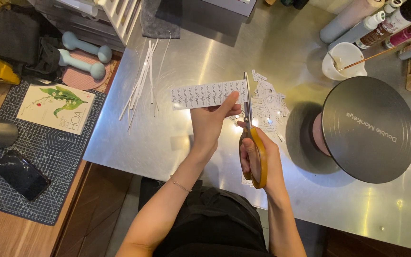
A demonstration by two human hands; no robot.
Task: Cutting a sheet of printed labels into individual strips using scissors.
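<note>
My left hand pinches a white printed paper strip near its right end and holds it level above the steel table. My right hand grips orange-handled scissors. Their blades point away from me and meet the strip's right edge. A heap of small cut paper labels lies just right of the blades. Thin white paper offcut strips lie scattered to the left of the strip.
A dark round turntable stands at right, with a white cup and several bottles behind it. On the left, a cutting mat carries a booklet and a black phone; two pale dumbbells lie beyond.
</note>
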